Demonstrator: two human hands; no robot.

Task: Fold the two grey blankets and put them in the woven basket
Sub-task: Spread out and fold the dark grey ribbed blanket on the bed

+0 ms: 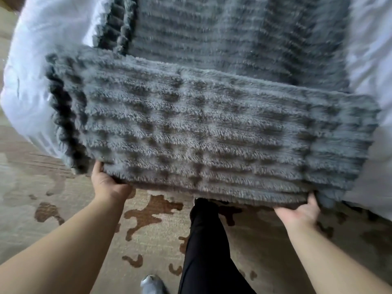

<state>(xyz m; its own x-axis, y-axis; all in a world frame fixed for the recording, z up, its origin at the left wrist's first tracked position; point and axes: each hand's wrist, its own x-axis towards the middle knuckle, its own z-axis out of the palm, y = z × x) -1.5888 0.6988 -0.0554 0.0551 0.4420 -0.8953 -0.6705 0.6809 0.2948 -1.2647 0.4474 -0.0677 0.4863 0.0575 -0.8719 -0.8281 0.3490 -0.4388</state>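
Observation:
A folded grey ribbed fleece blanket (201, 132) lies across the near edge of the white bed. My left hand (108, 183) grips its near left corner from below, thumb on the edge. My right hand (301, 211) holds the near right edge, fingers tucked under the fleece. Behind it a second grey blanket (212, 35) lies spread flat on the bed. The woven basket is not in view.
The white bed cover (42, 60) hangs down at the left and shows again at the right. Below is a beige carpet (63, 209) with brown blotches. A leg in black trousers (207, 240) and a grey shoe (151, 284) stand between my arms.

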